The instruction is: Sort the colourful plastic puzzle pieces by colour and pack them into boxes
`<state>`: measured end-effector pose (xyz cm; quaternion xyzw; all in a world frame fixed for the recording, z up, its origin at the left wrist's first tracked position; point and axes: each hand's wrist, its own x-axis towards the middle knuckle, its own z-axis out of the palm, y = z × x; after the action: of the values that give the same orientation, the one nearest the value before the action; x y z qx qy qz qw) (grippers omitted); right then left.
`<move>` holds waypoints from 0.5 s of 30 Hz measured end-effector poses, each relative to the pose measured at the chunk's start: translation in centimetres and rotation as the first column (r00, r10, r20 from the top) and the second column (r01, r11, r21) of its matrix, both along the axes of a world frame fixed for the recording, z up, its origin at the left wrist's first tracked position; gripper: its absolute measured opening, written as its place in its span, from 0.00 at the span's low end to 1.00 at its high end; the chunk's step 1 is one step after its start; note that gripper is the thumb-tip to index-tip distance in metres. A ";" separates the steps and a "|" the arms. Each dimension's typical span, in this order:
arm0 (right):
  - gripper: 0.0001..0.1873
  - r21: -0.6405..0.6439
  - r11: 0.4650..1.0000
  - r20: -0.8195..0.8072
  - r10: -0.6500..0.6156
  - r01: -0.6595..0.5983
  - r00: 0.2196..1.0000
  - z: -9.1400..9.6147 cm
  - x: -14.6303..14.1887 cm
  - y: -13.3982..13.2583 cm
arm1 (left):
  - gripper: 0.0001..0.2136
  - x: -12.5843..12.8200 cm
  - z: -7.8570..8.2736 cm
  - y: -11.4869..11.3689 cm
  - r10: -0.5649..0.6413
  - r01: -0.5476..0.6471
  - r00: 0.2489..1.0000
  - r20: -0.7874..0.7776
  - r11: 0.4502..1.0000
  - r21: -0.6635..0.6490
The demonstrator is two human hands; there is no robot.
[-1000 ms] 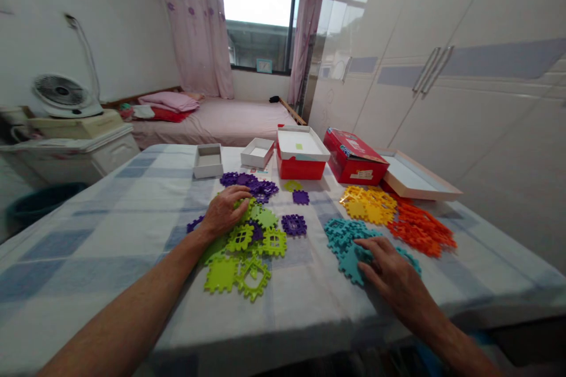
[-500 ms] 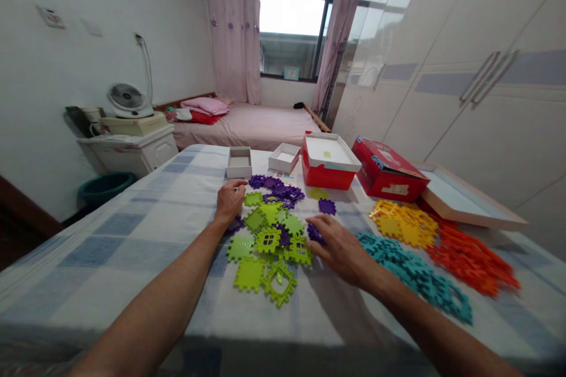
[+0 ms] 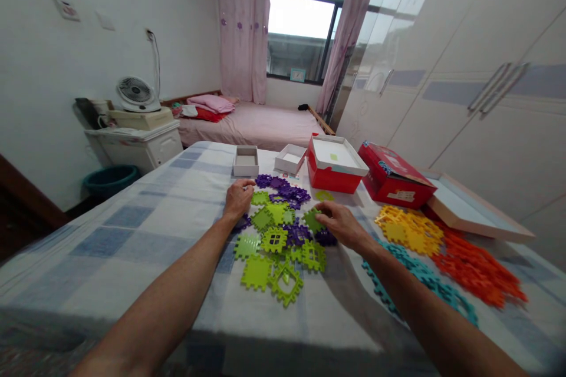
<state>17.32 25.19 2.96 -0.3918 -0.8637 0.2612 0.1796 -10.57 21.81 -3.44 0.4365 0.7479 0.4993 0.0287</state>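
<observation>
A heap of lime-green toothed plastic tiles point(image 3: 274, 250) lies in the middle of the checked tablecloth point(image 3: 132, 230), mixed with purple tiles point(image 3: 283, 188). My left hand point(image 3: 237, 199) rests at the heap's left edge, fingers curled onto the tiles; whether it grips one is unclear. My right hand point(image 3: 338, 225) lies at the heap's right side, its fingers pinched on a green tile point(image 3: 312, 219) and covering a purple one. Teal tiles point(image 3: 424, 280) run under my right forearm.
Yellow tiles point(image 3: 411, 230) and orange tiles point(image 3: 477, 271) lie at the right. Behind the heap stand two small white boxes point(image 3: 246, 161), a red open box point(image 3: 333, 164), a red lid point(image 3: 395, 175) and a flat tray point(image 3: 475, 212). A bed, a fan and wardrobes surround the table.
My right hand left the teal tiles, crossed left to the green and purple heap and closed on a green tile. My left hand slid to the heap's upper left. The camera swung left.
</observation>
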 end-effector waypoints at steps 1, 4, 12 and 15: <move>0.12 -0.060 0.998 -0.045 0.034 -0.037 0.998 0.6 0.7 -0.3 | 0.14 0.0 0.0 0.0 -0.001 0.001 1.000 -0.002 1.000 0.001; 0.10 -0.191 0.966 -0.054 0.167 -0.174 0.984 1.6 2.7 -2.0 | 0.14 0.0 -0.2 0.1 -0.002 0.002 1.000 -0.010 1.000 0.003; 0.07 0.050 0.984 0.179 0.160 -0.171 0.971 -1.4 3.2 -6.9 | 0.14 0.0 -0.3 0.1 -0.010 0.009 1.000 -0.029 1.000 -0.009; 0.09 0.032 0.987 0.125 0.150 -0.155 0.981 -1.7 3.3 -6.9 | 0.14 0.0 -0.3 0.1 -0.015 0.014 0.999 -0.034 1.000 -0.010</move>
<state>20.58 18.24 1.31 -0.3360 -0.9058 0.2318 0.1141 -10.55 21.86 -3.70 0.4502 0.7476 0.4878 0.0218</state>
